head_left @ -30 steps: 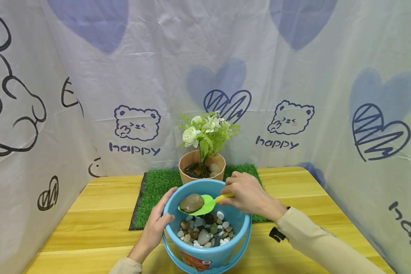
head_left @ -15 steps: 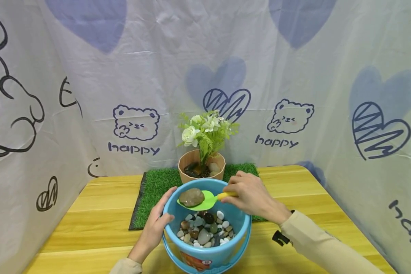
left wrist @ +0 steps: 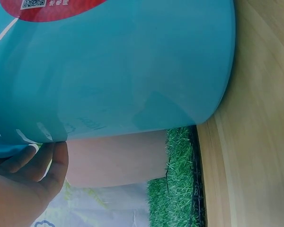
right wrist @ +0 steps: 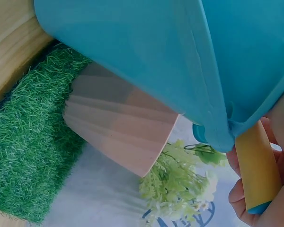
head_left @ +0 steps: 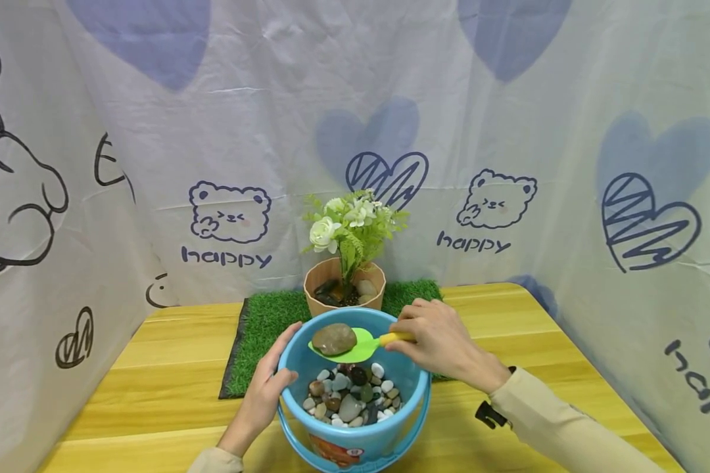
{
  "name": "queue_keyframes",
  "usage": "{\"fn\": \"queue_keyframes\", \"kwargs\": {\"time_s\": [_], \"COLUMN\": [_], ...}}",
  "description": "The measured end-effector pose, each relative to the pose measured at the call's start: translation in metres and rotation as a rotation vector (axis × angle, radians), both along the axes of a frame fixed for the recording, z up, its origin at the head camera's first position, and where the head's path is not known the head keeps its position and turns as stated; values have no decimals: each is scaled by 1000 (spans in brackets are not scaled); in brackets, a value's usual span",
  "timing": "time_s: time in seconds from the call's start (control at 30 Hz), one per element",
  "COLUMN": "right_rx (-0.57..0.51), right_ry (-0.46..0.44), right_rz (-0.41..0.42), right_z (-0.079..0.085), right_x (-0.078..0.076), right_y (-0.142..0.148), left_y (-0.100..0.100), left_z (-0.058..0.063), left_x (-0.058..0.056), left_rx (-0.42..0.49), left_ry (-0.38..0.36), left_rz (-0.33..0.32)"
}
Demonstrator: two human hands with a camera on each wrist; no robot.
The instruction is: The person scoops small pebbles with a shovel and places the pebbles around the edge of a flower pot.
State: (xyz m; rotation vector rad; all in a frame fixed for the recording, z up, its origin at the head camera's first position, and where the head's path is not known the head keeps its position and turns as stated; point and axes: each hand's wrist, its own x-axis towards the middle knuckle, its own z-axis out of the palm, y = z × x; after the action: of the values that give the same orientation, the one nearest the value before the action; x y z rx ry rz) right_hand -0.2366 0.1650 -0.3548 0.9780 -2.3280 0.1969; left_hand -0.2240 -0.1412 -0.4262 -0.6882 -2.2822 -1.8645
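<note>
My left hand (head_left: 266,387) grips the left rim of a blue plastic bucket (head_left: 381,441), thumb over the rim and fingers along the outer wall. In the left wrist view, these fingers (left wrist: 54,170) press against the bucket's side. My right hand (head_left: 434,336) holds the yellow handle (right wrist: 258,165) of a toy shovel. Its green blade (head_left: 365,347) reaches in over the bucket's mouth and carries one large brown stone (head_left: 334,339). Below it, many small mixed pebbles (head_left: 349,408) cover the bucket's bottom.
Right behind the bucket, a peach flowerpot (head_left: 315,303) with white artificial flowers (head_left: 324,233) and stones stands on a green turf mat (head_left: 257,335). The wooden table (head_left: 154,387) runs back to a printed cloth wall (head_left: 307,131).
The right hand has lifted the shovel and the stone slightly higher inside the bucket's mouth. The left hand keeps its hold on the rim. The head view has shifted a little.
</note>
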Motion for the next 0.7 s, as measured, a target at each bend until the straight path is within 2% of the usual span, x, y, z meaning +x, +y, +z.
{"fn": "queue_keyframes", "kwargs": {"time_s": [0.17, 0.37, 0.57, 0.7], "right_rx": [12, -25, -39, -36], "right_ry": [-35, -20, -9, -26], "right_rz": [-24, -34, -53, -97], "right_z": [3, 13, 22, 25], "right_x": [2, -2, -16, -28], "right_y": [4, 8, 9, 9], "left_y": [0, 1, 0, 0], "left_z": [0, 0, 0, 0], "left_x": [0, 1, 1, 1], "left_rx": [-6, -3, -7, -3], "left_ry": [6, 1, 5, 2], "left_rz": [12, 12, 18, 14]}}
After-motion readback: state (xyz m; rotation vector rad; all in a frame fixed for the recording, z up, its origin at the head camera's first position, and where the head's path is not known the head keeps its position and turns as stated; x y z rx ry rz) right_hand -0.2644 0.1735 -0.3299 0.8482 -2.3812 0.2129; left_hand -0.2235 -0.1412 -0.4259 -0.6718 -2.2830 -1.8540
